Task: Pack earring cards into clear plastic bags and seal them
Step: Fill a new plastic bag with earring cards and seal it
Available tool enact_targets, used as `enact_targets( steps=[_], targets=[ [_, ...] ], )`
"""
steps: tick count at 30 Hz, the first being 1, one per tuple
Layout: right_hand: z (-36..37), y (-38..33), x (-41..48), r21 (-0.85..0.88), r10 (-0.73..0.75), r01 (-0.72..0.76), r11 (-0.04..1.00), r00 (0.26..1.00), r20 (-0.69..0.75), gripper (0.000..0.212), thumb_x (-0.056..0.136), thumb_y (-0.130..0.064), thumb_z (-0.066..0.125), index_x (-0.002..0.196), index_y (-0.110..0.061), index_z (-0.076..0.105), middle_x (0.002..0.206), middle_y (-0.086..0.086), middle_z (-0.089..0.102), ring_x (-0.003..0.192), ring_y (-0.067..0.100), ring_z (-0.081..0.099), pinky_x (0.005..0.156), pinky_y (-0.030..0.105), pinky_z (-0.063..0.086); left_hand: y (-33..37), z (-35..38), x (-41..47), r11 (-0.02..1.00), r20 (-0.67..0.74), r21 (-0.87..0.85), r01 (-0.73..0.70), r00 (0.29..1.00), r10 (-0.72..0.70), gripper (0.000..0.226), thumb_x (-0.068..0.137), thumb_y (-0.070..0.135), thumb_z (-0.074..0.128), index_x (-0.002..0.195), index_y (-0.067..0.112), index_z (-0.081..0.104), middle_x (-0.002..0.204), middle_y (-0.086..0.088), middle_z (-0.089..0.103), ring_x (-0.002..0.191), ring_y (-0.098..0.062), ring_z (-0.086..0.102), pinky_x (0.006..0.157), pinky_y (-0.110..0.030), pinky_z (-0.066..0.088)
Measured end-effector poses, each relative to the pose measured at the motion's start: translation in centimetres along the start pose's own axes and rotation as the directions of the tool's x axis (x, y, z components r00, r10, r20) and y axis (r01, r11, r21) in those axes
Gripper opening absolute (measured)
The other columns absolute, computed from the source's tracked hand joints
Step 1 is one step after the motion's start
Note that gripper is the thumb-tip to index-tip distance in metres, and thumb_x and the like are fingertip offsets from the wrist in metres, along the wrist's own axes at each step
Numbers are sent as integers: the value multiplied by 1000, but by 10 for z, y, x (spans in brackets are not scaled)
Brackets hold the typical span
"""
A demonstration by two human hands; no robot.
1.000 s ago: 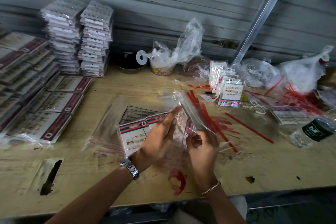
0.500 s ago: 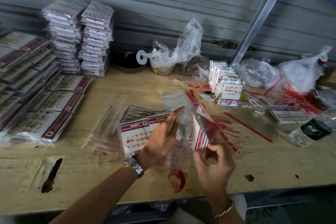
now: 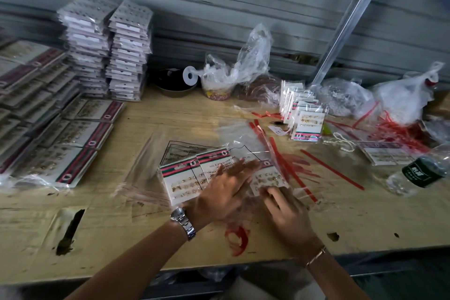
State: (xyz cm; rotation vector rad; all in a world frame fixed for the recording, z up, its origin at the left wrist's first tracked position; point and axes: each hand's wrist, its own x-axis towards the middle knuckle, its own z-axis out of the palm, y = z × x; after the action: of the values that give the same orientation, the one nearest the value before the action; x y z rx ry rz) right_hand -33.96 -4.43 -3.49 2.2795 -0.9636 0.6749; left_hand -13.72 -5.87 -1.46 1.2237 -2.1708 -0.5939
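Note:
An earring card inside a clear plastic bag lies flat on the wooden table in front of me. My left hand lies flat with straight fingers on the bag, partly over the card. My right hand touches the card's near edge, its fingertips pressed on the bag. Two more loose cards lie side by side just left of my left hand, on a flat pile of empty clear bags.
Tall stacks of bagged cards stand at the back left, flatter packs along the left. A row of upright cards, red strips, plastic bags, a dark bowl and a lying bottle fill the back and right.
The bagged card was held up in the air between both hands; it now lies flat on the table, with my left hand spread on it and my right hand at its near edge.

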Motion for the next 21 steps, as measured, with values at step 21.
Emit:
enact_targets(
  steps=[21],
  targets=[
    [22,14,22,36,197,-204,978,970,140,22,89,-17,57,95,-9,77,78,3,69,57,22,63,46,29,49,-13,6,9,990,26,140,-31,999,28,57,96,43,19,148,26,36,154,7,36,145,-11,27,120,-46,13]
  ],
)
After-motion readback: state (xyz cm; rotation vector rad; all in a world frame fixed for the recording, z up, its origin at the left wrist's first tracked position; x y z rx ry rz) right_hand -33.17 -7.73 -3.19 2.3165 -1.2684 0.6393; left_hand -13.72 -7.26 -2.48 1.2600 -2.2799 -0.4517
